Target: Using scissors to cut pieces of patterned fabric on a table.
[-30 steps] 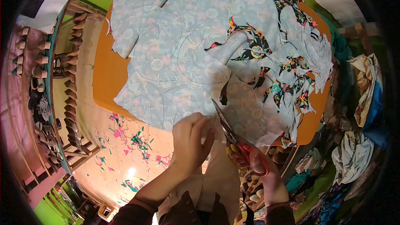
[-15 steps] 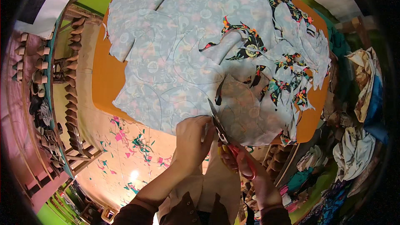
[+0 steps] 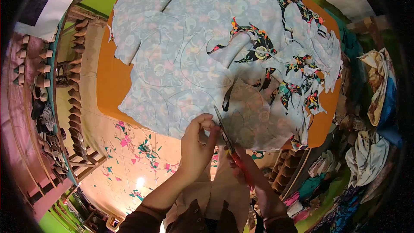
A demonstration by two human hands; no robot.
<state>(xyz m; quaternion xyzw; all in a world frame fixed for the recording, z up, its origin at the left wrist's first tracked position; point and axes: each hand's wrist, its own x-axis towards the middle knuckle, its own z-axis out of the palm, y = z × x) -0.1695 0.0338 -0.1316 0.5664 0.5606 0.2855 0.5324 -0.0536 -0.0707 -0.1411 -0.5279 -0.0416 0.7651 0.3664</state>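
Observation:
A large sheet of pale-backed floral fabric (image 3: 172, 77), marked with thin curved outlines, lies over an orange table (image 3: 113, 90). My left hand (image 3: 198, 140) is at its near edge, finger and thumb curled together on the fabric beside the cut; the exact grip is partly hidden. In my right hand (image 3: 242, 159) is a pair of scissors (image 3: 226, 134) with red handles, their blades pointing away from me and looking nearly closed. The blade tips are over the fabric, just right of my left fingers. A shaded fabric flap (image 3: 250, 112) lies to their right.
Crumpled floral offcuts (image 3: 308, 60) cover the table's right side. Wooden shoe lasts (image 3: 74, 90) line a rack at left. Bright scraps (image 3: 146, 149) litter the floor beneath. Piled cloths (image 3: 366, 159) hang and lie at far right.
My left fingers have lifted and curled at the fabric edge. The scissors have turned in my right hand, and their blades look closer together. The fabric is nearly unmoved.

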